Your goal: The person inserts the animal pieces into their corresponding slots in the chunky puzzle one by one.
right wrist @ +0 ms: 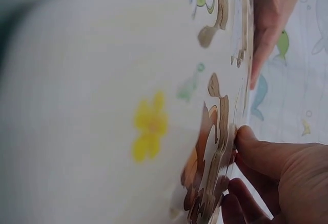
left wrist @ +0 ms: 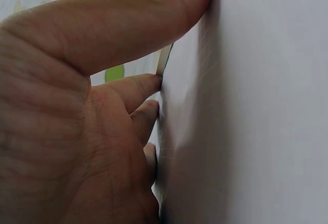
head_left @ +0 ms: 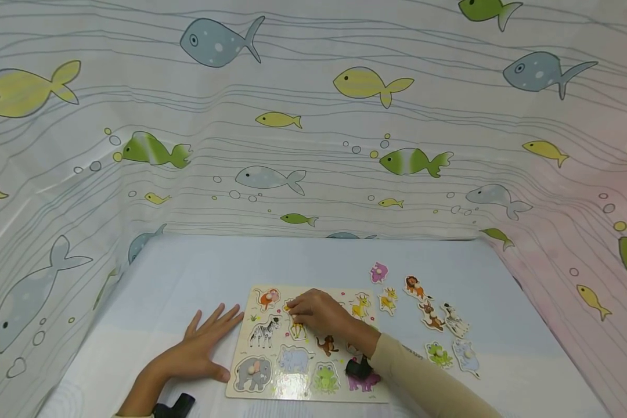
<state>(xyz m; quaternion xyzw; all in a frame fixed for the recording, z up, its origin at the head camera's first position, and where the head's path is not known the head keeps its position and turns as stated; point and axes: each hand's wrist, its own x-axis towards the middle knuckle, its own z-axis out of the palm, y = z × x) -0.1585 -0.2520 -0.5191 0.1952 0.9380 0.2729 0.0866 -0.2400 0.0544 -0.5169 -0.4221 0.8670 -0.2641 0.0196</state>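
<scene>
A wooden animal peg puzzle board [head_left: 271, 394] lies on the white table. My right hand [head_left: 319, 313] reaches over its upper middle and pinches the giraffe piece [head_left: 298, 331] at the giraffe slot; the fingers hide the piece's top. In the right wrist view, thumb [right wrist: 259, 149] and fingertips come together right at the board's face. With fingers spread, my left hand [head_left: 201, 348] rests on the table at the board's left side, thumb tip at its lower left edge. An elephant piece [head_left: 253, 374] sits in the lower left slot, a monkey piece [head_left: 268, 298] in the upper left one.
Loose pieces lie right of the board: a pink hippo [head_left: 378, 273], a goat [head_left: 388, 301], a lion [head_left: 414, 287], a kangaroo [head_left: 431, 316], a zebra [head_left: 456, 321], a frog [head_left: 439, 354] and a rhino [head_left: 466, 357]. A fish-print curtain [head_left: 313, 145] surrounds the table.
</scene>
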